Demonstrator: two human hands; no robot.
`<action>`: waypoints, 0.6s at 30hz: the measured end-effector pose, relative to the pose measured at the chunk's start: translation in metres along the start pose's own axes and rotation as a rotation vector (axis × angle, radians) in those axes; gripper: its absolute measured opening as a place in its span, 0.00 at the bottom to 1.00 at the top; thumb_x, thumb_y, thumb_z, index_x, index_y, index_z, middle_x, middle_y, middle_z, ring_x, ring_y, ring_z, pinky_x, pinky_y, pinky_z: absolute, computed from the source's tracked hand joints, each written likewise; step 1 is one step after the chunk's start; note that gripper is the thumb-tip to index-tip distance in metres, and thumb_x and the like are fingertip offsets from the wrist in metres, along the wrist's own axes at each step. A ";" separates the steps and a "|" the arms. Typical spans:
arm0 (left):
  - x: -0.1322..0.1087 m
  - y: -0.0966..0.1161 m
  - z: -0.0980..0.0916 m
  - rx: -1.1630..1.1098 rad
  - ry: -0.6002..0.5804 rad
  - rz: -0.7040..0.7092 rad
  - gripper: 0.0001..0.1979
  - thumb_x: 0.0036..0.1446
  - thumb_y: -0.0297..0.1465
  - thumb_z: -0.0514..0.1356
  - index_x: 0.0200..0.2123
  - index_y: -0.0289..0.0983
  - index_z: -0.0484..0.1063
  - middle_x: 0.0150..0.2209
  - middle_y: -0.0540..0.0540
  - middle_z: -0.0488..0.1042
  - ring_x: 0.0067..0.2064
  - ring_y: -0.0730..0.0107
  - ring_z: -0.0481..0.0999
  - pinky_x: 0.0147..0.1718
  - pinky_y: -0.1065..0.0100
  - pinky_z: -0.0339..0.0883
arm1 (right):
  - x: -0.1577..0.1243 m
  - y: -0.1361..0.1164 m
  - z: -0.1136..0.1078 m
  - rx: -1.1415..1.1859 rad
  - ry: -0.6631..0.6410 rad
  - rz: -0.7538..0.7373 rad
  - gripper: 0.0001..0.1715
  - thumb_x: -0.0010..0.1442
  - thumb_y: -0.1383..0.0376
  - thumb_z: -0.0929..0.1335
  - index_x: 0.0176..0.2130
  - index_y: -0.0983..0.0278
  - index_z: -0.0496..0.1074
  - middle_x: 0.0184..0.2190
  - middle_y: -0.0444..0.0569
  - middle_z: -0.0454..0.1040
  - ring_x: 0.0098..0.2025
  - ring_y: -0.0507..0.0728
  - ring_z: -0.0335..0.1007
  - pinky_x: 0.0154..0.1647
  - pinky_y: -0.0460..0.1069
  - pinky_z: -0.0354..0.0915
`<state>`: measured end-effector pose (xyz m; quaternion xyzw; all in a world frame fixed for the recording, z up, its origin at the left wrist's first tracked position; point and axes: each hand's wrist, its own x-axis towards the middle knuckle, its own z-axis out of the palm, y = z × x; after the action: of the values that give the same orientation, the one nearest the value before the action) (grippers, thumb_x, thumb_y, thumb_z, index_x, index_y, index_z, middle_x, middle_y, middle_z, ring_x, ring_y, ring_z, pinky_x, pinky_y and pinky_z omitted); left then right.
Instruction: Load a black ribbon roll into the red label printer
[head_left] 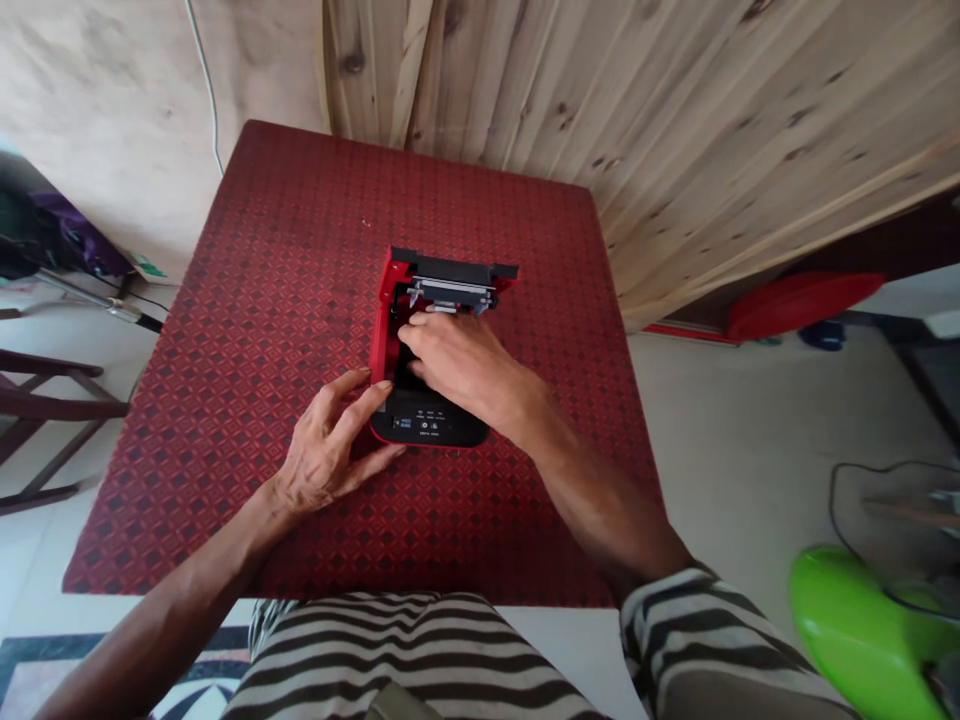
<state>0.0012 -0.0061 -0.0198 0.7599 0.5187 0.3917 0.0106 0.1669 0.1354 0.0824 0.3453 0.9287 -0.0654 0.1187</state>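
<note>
Wooden planks [675,120] line the wall behind a bench [247,300] covered in a red diamond-patterned cloth. Near the middle of the bench stands a small red and black receipt printer [431,420], its lid [454,268] swung up and back so the paper bay lies open.

The left hand [330,450] is loose and spread, with its fingertips laid against the printer's front left corner, bracing it rather than gripping it. The right hand [457,365] reaches over the body with its fingers curled down into the open bay, just below the lid's roller bar. Whether it grips anything there is hidden by the hand itself.

By the look of it, the step in hand is work inside the paper bay, with the body held steady. Any next move there calls for a firm left-hand brace and fingers kept clear of the lid's edge.

A wooden chair [45,410] stands to the left, and a bright green plastic object [862,620] sits at the lower right.
</note>
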 end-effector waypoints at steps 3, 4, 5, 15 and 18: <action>-0.001 0.000 -0.001 0.003 -0.008 0.003 0.43 0.64 0.40 0.71 0.75 0.41 0.56 0.62 0.33 0.70 0.61 0.54 0.77 0.56 0.55 0.82 | -0.005 -0.004 -0.002 0.015 0.057 0.026 0.11 0.70 0.71 0.67 0.50 0.68 0.78 0.48 0.59 0.82 0.49 0.63 0.81 0.45 0.53 0.70; -0.001 0.000 -0.001 0.005 -0.009 0.003 0.43 0.63 0.40 0.71 0.74 0.41 0.56 0.62 0.32 0.70 0.61 0.53 0.78 0.56 0.55 0.82 | -0.009 -0.006 -0.003 0.017 0.101 0.041 0.10 0.71 0.71 0.67 0.49 0.68 0.78 0.47 0.59 0.83 0.49 0.63 0.80 0.45 0.53 0.71; -0.001 0.000 -0.002 0.007 -0.012 0.003 0.43 0.63 0.40 0.71 0.74 0.41 0.56 0.62 0.32 0.71 0.61 0.53 0.78 0.56 0.55 0.82 | -0.015 -0.008 -0.004 0.020 0.155 0.050 0.09 0.71 0.71 0.67 0.47 0.67 0.78 0.46 0.59 0.83 0.50 0.63 0.80 0.46 0.53 0.72; 0.002 -0.005 -0.004 0.012 0.007 0.034 0.43 0.60 0.40 0.74 0.73 0.39 0.60 0.62 0.34 0.71 0.62 0.52 0.77 0.59 0.56 0.80 | -0.155 0.014 0.013 0.761 0.609 0.154 0.16 0.63 0.64 0.76 0.51 0.55 0.78 0.45 0.45 0.85 0.44 0.57 0.83 0.48 0.53 0.76; 0.003 -0.005 -0.004 -0.004 0.017 0.035 0.45 0.58 0.40 0.75 0.72 0.40 0.60 0.62 0.36 0.72 0.62 0.52 0.77 0.59 0.55 0.80 | -0.178 0.009 0.058 0.910 0.513 0.273 0.16 0.62 0.64 0.76 0.50 0.57 0.78 0.44 0.46 0.85 0.44 0.57 0.83 0.46 0.52 0.76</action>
<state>-0.0046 -0.0024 -0.0174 0.7655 0.5047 0.3992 0.0010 0.3131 0.0190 0.0737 0.4843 0.7524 -0.3587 -0.2659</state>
